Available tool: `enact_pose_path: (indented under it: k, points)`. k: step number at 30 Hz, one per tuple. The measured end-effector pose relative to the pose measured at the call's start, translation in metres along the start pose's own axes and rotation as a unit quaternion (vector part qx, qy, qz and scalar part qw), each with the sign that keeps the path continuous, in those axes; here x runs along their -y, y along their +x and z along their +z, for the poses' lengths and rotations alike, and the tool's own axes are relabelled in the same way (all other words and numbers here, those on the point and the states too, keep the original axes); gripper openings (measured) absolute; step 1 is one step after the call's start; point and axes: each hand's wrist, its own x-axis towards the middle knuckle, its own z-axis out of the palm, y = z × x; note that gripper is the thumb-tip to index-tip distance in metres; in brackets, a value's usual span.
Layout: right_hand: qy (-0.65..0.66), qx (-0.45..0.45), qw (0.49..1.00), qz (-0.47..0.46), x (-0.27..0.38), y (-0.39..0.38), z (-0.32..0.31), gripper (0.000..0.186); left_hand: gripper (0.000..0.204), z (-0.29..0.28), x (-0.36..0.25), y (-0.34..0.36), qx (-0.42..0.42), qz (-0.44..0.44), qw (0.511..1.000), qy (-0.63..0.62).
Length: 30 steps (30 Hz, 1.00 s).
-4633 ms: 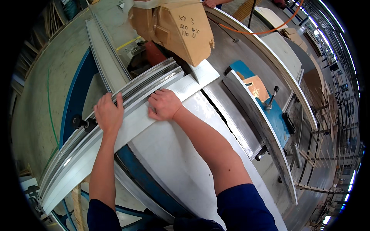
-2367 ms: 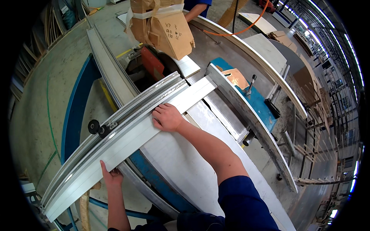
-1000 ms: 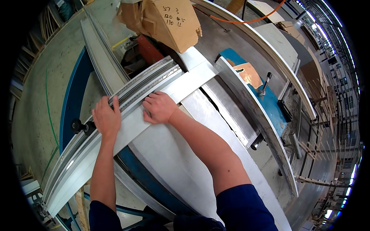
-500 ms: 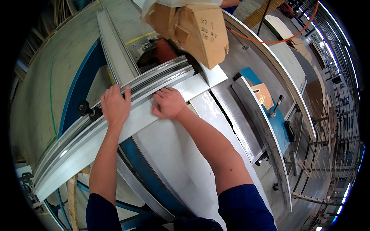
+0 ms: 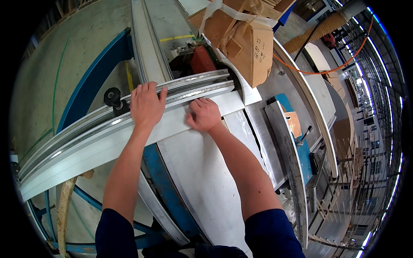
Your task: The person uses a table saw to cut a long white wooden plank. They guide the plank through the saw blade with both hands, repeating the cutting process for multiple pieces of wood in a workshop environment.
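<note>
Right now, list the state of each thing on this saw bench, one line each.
Long white flat board: lying flat across the bench, against the grey ribbed metal fence rail.
Left hand: palm down, fingers over the rail.
Right hand: pressed flat on the board.
Brown cardboard box: flaps taped, sitting behind.
Black round knob: upright.

We observe the left hand [image 5: 147, 104] laid flat over the ridged top of a long aluminium profile [image 5: 92, 142], fingers spread past its far edge. Just beside it, the right hand [image 5: 205, 115] presses curled fingers on the profile's flat white face. Beyond both hands sits a red machine part [image 5: 202, 60] under a taped cardboard box [image 5: 245, 41]. A black knob [image 5: 112, 97] stands just left of the left hand. Beneath the right forearm lies the grey machine table [image 5: 202, 172].
</note>
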Motion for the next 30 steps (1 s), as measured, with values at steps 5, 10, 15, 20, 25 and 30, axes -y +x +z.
enact_pose_path:
  k: [5,10,15,20,25,30]
  points:
    - [-0.004,0.009,1.000,0.002,0.012,-0.024,-0.011,0.022,0.038,-0.020,-0.013,-0.022,0.053,-0.013,0.998,-0.011]
    - [-0.006,0.016,1.000,-0.001,0.032,-0.046,-0.026,0.022,0.036,-0.037,-0.016,-0.057,-0.003,0.023,0.998,-0.060]
    - [0.002,-0.010,1.000,-0.006,0.041,-0.073,-0.043,0.022,0.020,-0.092,-0.026,-0.168,-0.061,0.015,0.949,-0.310]
    - [0.018,-0.004,1.000,-0.012,0.049,-0.089,-0.057,0.020,0.029,-0.123,0.079,-0.324,-0.027,-0.505,0.700,-0.505]
    - [0.014,0.007,1.000,-0.002,0.056,-0.101,-0.066,0.019,0.060,-0.137,0.176,-0.312,-0.218,-0.549,0.455,-0.666]
    - [0.054,0.029,0.997,-0.036,0.069,-0.104,-0.062,0.019,0.059,-0.117,0.179,-0.311,-0.240,-0.552,0.430,-0.673]
